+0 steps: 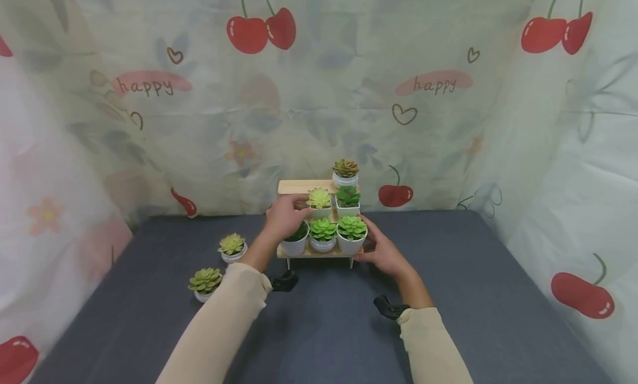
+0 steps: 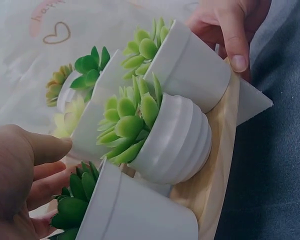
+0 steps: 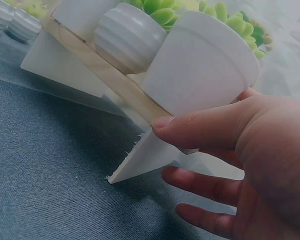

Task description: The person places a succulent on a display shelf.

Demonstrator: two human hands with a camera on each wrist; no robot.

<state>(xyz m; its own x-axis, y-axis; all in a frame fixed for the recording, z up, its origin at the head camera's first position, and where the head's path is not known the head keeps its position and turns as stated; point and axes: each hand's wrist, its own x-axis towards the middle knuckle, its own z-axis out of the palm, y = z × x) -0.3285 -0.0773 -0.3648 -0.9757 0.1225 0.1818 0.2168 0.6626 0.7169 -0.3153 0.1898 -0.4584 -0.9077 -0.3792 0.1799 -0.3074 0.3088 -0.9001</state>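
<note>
Six potted succulents (image 1: 323,230) sit on a little wooden stand (image 1: 305,187). Right hand (image 1: 382,252) is at the stand's 4 o'clock, pinching the bottom shelf's corner, thumb on its edge. Left hand (image 1: 286,215) is at 9 o'clock, thumb and fingers slightly apart beside the pale succulent (image 1: 319,198), can't tell if it's actually gripping that pot. Two loose potted plants (image 1: 232,245) are around 8 o'clock.

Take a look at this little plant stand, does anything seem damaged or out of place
Yes: in the right wrist view, the white leg by the right hand has a ragged, frayed-looking edge, while the other leg looks smooth-edged. None of the pots on the stand looks tipped or spilled.
</note>
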